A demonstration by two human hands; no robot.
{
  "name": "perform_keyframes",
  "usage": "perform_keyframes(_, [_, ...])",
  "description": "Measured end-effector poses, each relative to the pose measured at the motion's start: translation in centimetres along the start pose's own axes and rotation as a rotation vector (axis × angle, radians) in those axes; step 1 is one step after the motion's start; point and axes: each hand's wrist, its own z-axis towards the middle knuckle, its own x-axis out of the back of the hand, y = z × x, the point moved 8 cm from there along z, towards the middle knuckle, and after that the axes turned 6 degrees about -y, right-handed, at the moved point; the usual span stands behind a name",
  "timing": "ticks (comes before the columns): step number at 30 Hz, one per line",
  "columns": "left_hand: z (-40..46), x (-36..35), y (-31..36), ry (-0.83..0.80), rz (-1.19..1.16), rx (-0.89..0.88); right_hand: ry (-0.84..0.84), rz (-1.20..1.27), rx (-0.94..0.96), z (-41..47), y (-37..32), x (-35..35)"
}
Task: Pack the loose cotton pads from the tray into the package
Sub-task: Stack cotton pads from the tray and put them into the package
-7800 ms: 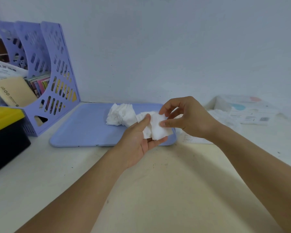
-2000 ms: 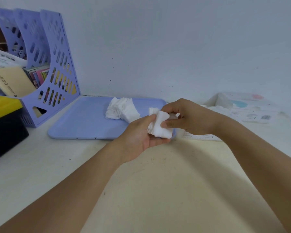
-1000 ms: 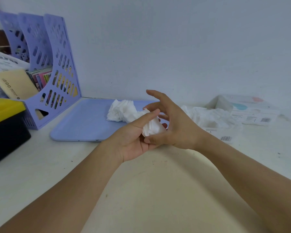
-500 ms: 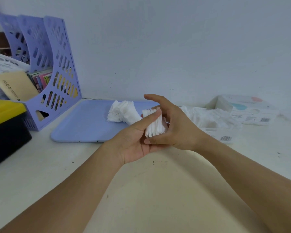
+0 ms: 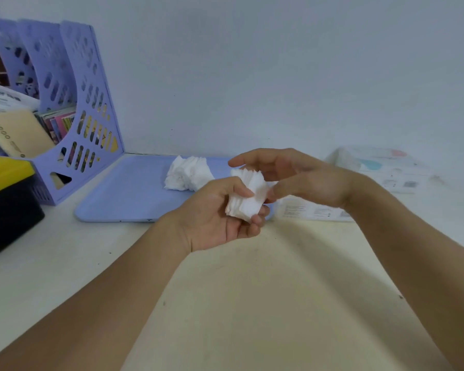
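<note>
Stack of cotton pads (image 5: pixel 248 195) pinched between thumb and fingertips of left hand (image 5: pixel 217 215), long axis tilted from 7 to 1 o'clock, right hand (image 5: pixel 300 178) at 3 o'clock, fingers loosely spread, loose pads (image 5: pixel 188 174) on tray (image 5: pixel 123 194) at 10 o'clock, package (image 5: pixel 314 210) behind right wrist.

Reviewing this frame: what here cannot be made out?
Head view only.
- Package: its opening is hidden behind the right hand.
- Pad count in the stack held by the left hand: edges too fine.
- Print on the box: too small and blurred.
- Black and yellow case: cut by the left edge.
</note>
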Motion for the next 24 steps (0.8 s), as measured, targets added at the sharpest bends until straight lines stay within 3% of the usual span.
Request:
perform_keyframes(3, [1.4,-1.9,1.2,-0.065,0.042,0.022,0.055,-0.082,-0.023,-1.1,-0.8,1.8])
perform_keyframes(5, [2.7,-2.9,2.2,0.002,0.074,-0.030,0.176,-0.100,-0.064,-1.9,-1.0,3.9])
perform_keyframes(8, [4.7,-1.6,3.4,0.387,0.358,-0.203,0.505,-0.072,-0.211,-4.2,0.5,8.6])
perform_keyframes(10, [4.6,-0.5,3.9,0.649,0.794,-0.396,0.619,-0.089,-0.367,-5.6,2.1,10.2])
perform_keyframes(11, [4.2,-0.6,3.7,0.684,0.997,-0.493,0.612,-0.082,-0.436,-5.8,2.7,10.3])
perform_keyframes(14, [5.2,-0.5,1.1,0.569,1.317,-0.546,0.559,-0.062,-0.561,-6.3,4.3,10.3])
perform_keyframes(18, [5.4,-0.5,0.4,0.515,1.479,-0.531,0.521,-0.221,-0.755,-6.7,7.0,10.2])
perform_keyframes(24, [5.8,-0.8,0.1,0.437,1.757,-0.545,0.441,-0.516,-0.840,-6.2,8.9,9.9])
